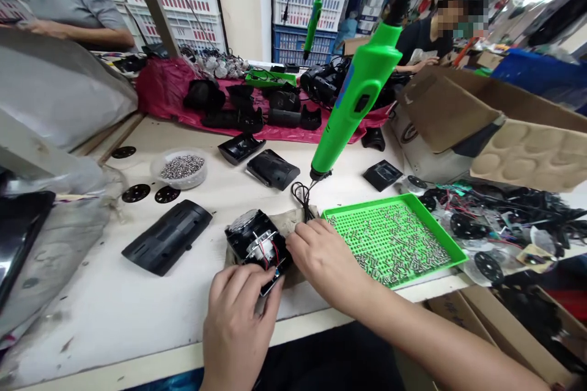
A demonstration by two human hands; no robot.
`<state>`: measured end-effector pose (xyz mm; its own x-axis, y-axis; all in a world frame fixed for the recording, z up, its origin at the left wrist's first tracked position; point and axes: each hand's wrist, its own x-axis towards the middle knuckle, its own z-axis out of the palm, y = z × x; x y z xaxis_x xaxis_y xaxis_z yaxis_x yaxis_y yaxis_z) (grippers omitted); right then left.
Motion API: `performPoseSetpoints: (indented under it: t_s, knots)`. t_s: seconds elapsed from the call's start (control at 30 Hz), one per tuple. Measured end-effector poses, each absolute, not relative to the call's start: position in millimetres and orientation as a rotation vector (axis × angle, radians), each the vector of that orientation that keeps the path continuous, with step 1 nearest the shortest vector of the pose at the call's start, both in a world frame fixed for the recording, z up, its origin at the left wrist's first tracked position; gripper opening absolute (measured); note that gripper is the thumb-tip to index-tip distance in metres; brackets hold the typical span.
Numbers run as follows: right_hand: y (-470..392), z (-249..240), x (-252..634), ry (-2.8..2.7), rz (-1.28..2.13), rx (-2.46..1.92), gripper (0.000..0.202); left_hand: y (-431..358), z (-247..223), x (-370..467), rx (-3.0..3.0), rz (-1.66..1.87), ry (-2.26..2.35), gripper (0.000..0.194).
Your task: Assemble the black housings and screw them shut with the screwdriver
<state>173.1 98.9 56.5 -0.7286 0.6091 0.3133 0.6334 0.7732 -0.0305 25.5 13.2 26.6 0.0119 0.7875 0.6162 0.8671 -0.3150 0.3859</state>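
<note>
A black plastic housing (236, 235) lies open in front of me, with a small metal motor (263, 248) and red wires inside. My left hand (243, 311) is closed on its near edge, thumb and fingertips pinching beside the wires. At the housing's right side my right hand (321, 256) has its fingers curled around a looped black cord (302, 195), which comes out above the knuckles; the fingertips are partly hidden. A green electric screwdriver (353, 104) hangs tip down just beyond the right hand.
A green tray (440, 238) of screws stands at right, a clear bowl (183, 180) of small metal parts at left. Black covers (167, 237) and discs (136, 193) lie about. Cardboard box (449, 104) and wired parts (477, 220) are farther right. Two people sit across.
</note>
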Motion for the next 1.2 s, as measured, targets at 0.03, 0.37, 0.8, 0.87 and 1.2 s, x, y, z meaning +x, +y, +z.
performPoseSetpoints:
  t_s: [0.03, 0.37, 0.8, 0.87, 1.2]
  knots:
    - [98, 57, 175, -2.679, -0.104, -0.941, 0.015, 13, 26, 25, -2.159, -1.197, -1.780, 0.012]
    - [71, 52, 188, -2.504, 0.163, -1.053, 0.020, 12, 23, 28, -2.178, -1.260, -1.807, 0.011]
    - [57, 38, 172, -1.852, 0.914, -1.364, 0.012, 11, 19, 20, -2.248, -1.376, -1.849, 0.008]
    - [56, 34, 174, -1.844, 0.919, -1.321, 0.012, 11, 18, 20, -2.243, -1.387, -1.851, 0.006]
    - [59, 45, 185, -2.201, 0.541, -1.201, 0.012, 10, 13, 16, -2.224, -1.345, -1.857, 0.009]
